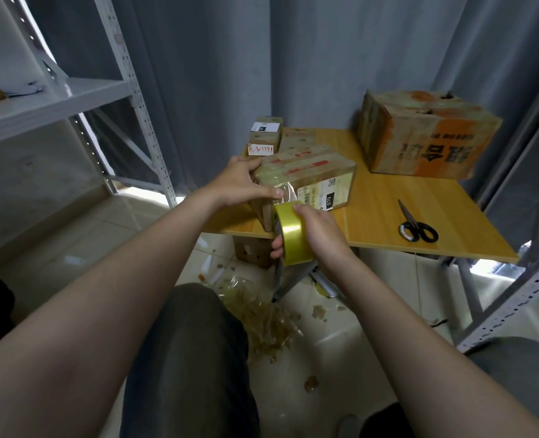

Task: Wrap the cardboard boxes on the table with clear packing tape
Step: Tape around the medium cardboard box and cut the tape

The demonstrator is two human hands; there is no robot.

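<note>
Cardboard box [312, 170] label reads "070"; right hand [323, 230] grips tape roll [293, 235].

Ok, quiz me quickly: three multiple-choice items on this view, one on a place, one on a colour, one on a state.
1. The scissors lie: A. on a box; B. on the table, right of the box being taped; C. in a hand.
2. The tape roll looks: A. yellow; B. red; C. blue.
3. The right hand: A. lies flat; B. hangs idle; C. grips the tape roll.
1 B: they lie on bare wood. 2 A: its band is yellow. 3 C: it curls round the roll.
</note>
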